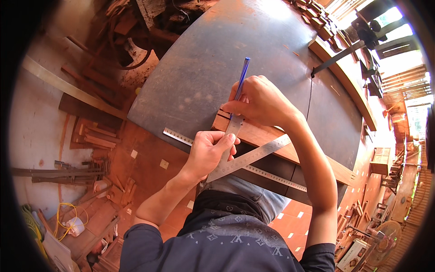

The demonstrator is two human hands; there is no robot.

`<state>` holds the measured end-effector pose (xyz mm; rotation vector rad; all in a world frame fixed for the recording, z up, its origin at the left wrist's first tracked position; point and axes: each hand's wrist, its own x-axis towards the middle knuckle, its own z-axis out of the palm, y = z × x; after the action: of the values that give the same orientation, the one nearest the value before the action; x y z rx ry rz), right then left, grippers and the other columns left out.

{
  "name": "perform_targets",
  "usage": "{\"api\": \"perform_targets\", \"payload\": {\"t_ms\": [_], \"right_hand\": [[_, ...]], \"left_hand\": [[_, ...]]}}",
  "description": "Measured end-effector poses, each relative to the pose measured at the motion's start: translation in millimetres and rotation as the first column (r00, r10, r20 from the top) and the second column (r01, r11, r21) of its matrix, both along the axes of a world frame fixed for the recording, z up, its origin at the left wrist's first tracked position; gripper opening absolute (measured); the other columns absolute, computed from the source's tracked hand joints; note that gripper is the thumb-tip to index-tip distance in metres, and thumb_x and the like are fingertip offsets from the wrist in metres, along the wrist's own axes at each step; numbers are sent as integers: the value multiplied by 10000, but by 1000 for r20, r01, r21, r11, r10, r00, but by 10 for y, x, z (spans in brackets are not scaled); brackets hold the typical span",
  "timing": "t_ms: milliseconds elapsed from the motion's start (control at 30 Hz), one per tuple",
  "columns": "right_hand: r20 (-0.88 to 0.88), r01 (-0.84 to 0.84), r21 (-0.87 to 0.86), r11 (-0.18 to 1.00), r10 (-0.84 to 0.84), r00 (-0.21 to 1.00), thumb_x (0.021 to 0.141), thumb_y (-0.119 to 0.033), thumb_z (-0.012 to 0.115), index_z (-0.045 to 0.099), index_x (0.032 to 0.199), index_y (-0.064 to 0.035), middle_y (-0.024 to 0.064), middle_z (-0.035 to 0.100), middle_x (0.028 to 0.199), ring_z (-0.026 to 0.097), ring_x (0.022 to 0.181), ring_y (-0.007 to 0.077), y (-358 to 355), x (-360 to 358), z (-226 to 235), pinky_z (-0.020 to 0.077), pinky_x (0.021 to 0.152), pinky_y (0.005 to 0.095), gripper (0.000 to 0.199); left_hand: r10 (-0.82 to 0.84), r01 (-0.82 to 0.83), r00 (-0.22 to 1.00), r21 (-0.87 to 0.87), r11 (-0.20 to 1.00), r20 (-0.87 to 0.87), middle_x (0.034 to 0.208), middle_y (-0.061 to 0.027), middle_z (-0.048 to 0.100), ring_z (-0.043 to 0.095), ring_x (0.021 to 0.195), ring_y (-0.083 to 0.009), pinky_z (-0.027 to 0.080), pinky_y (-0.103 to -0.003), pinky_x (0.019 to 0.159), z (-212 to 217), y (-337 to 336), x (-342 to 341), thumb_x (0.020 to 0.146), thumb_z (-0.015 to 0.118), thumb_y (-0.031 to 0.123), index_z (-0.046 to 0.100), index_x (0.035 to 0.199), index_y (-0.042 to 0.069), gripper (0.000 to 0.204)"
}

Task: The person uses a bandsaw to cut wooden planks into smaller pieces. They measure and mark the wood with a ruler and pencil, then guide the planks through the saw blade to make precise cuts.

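Observation:
My left hand [209, 152] pinches one arm of a steel carpenter's square [256, 157] between thumb and fingers. The square's other arm slants up to the right, reaching under my right forearm. Beneath it lies a reddish wooden board [259, 133], along the near side of the dark worktable [190, 86]. In my right hand [267, 100] is a blue pen [245, 69], held upright with its lower end at the square's edge near the board's left end. The fingers and square partly hide the pen's lower part, so any mark there cannot be made out.
A measuring tape strip [276, 178] runs along the table's near edge. A long wooden beam [346, 81] and a metal bar [337, 59] lie at the far right. Stacked wood pieces [97, 136] stand at left, and a fan [385, 242] at lower right.

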<state>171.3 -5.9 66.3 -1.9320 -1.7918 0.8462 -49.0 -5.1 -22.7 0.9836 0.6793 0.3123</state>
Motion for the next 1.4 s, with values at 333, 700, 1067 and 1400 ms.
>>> {"api": "perform_targets", "payload": {"t_ms": [333, 700, 1067, 1400], "right_hand": [[11, 69, 20, 997, -70, 998, 917, -204, 831, 816, 975, 11, 202, 771, 796, 770, 734, 329, -13, -29, 132, 597, 717, 421, 223], [-236, 275, 466, 841, -181, 955, 1017, -104, 756, 782, 1096, 3, 132, 782, 1009, 738, 874, 216, -464, -39, 484, 588, 808, 349, 135], [126, 78, 333, 940, -126, 984, 1049, -162, 672, 675, 1103, 14, 252, 754, 1031, 730, 940, 467, -22, -291, 140, 576, 811, 538, 185], [528, -272, 359, 893, 46, 848, 948, -145, 718, 788, 857, -51, 148, 771, 913, 783, 909, 332, 609, -414, -434, 614, 803, 471, 149]], "left_hand": [[12, -11, 1000, 62, 998, -29, 787, -26, 721, 662, 690, -75, 545, -244, 666, 8, -54, 7, 1139, 652, 278, 774, 1033, -27, 345], [243, -247, 968, 400, 883, 63, 765, 12, 709, 528, 706, -33, 430, -253, 652, 333, 351, -133, 1130, 674, 407, 758, 906, 27, 449], [326, -20, 880, 659, 752, -346, 696, 41, 603, 554, 661, -42, 453, -280, 579, 5, 1632, -686, 1029, 811, 263, 663, 783, 46, 360], [666, 186, 692, 961, 207, -277, 1162, -219, 729, 734, 1065, -403, 589, -488, 942, -173, 1414, -749, 892, 871, 338, 818, 1197, -16, 470]]}}
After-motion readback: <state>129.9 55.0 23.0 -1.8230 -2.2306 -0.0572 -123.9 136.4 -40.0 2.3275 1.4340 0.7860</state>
